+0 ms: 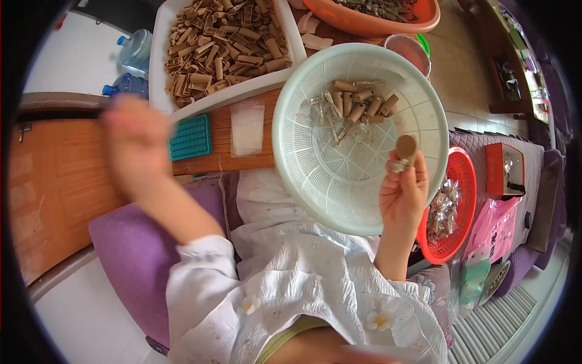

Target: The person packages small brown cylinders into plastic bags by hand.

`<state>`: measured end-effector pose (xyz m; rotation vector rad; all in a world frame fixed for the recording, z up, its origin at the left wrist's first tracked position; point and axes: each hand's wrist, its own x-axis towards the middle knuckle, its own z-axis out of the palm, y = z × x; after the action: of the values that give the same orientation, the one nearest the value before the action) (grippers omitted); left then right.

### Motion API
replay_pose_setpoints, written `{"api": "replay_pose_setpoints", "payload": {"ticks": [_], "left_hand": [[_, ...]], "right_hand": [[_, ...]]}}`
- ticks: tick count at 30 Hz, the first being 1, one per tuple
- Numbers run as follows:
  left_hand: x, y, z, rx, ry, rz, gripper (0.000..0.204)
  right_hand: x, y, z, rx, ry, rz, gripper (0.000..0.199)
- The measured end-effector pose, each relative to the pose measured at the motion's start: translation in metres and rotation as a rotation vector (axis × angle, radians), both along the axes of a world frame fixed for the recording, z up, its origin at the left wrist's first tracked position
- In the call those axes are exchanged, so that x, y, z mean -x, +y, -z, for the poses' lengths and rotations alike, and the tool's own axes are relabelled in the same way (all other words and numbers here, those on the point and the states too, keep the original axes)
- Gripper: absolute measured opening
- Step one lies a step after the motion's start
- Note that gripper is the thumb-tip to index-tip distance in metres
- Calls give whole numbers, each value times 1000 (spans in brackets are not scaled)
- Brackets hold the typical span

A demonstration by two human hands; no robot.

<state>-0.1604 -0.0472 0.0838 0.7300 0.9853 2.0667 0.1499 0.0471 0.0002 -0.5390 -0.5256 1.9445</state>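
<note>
While the right hand point(405, 193) grasps a cylinder point(406, 146) over the pale basket point(345, 203), handling seems underway, needing steadiness next; the left hand point(136, 136) is too blurred to tell.

The brown tube point(407, 145) looks matt and smooth (cardboard or dull plastic, I can't tell which). The pale green colander point(336, 203) is mesh-patterned plastic with a soft sheen; the orange basin point(388, 21) is smooth, glossier plastic. Crinkly, shiny clear film wraps the packets point(444, 209) in the red plastic basket point(467, 182). The counter point(219, 136) is varnished-looking wood, the purple cushion point(127, 242) matt cloth, the white garment point(309, 267) puckered fabric.
</note>
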Motion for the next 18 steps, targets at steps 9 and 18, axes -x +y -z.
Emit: {"api": "replay_pose_setpoints", "payload": {"ticks": [9,18], "left_hand": [[212,21,-43,275,726,-288,30],[5,67,-10,368,1171,-395,22]], "right_hand": [[-11,7,7,132,370,-320,37],[5,10,13,-21,219,-417,34]]}}
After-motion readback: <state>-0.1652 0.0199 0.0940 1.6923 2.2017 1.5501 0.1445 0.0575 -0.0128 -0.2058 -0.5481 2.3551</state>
